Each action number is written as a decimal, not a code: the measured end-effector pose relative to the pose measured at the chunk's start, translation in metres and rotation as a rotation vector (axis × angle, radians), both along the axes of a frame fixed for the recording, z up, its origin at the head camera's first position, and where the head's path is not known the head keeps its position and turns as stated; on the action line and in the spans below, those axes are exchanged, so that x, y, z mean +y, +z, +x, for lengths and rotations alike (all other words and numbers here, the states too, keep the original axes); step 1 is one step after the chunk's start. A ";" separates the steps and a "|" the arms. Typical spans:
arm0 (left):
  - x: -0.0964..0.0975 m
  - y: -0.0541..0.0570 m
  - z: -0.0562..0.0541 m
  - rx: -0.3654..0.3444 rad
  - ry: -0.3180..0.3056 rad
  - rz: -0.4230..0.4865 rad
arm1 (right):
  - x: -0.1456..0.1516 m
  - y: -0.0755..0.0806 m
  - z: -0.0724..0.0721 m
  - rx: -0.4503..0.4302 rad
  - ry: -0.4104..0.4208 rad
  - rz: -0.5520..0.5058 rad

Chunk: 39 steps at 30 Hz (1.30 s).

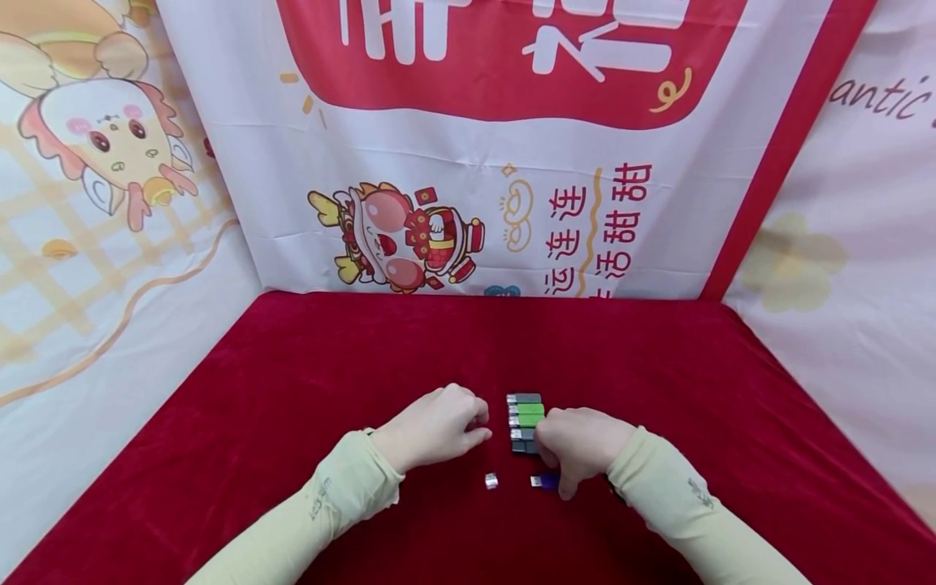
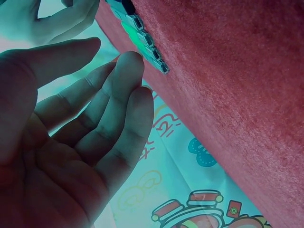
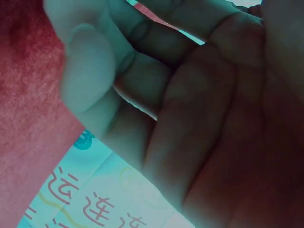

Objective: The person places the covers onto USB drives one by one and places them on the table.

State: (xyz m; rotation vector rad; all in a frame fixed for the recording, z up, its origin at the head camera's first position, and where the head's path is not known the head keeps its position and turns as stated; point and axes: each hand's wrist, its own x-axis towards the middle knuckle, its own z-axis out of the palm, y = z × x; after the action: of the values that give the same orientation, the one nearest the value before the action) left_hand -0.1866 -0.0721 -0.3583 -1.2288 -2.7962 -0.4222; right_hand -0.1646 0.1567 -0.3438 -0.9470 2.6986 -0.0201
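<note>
Several USB sticks lie side by side in a row on the red cloth: a dark grey one (image 1: 528, 398), green ones (image 1: 531, 409), a grey one (image 1: 523, 435) and a black one (image 1: 522, 447). My right hand (image 1: 581, 443) is at the row's right side, its thumb lowered over the right end of a purple USB stick (image 1: 543, 482). No held thing shows in the right wrist view, where the fingers (image 3: 90, 66) bend loosely. To the row's left, my left hand (image 1: 446, 426) hovers with relaxed fingers and nothing between them. A small shiny silver piece (image 1: 491, 481) lies below it.
A red cloth (image 1: 351, 349) covers the table. Behind it hangs a white and red printed banner (image 1: 439, 146), with printed cloths (image 1: 110, 268) on the left and right sides.
</note>
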 end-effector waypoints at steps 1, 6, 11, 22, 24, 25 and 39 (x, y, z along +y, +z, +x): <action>0.000 0.000 0.000 -0.001 0.000 0.001 | -0.001 0.000 0.000 -0.002 0.000 0.000; 0.000 0.000 0.001 -0.013 -0.005 0.006 | -0.003 -0.001 -0.001 -0.040 -0.015 -0.011; 0.003 0.001 0.001 -0.052 -0.023 0.009 | 0.001 -0.003 -0.001 -0.051 0.004 -0.044; -0.001 -0.006 0.007 -0.071 -0.065 -0.020 | 0.007 -0.008 -0.007 -0.025 0.131 -0.082; -0.002 -0.006 0.009 -0.077 -0.065 -0.024 | 0.010 -0.009 -0.009 -0.027 0.144 -0.103; -0.003 -0.006 0.010 -0.079 -0.065 -0.026 | 0.011 -0.008 -0.009 -0.028 0.149 -0.113; 0.002 -0.012 0.027 0.025 -0.094 -0.104 | 0.015 -0.006 -0.015 -0.038 0.151 -0.198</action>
State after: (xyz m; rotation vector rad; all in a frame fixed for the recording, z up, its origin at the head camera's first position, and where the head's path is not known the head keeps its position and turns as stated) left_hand -0.1597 -0.0700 -0.3707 -1.3812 -2.7791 -0.2669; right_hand -0.1791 0.1718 -0.3495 -1.1931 2.6189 -0.2761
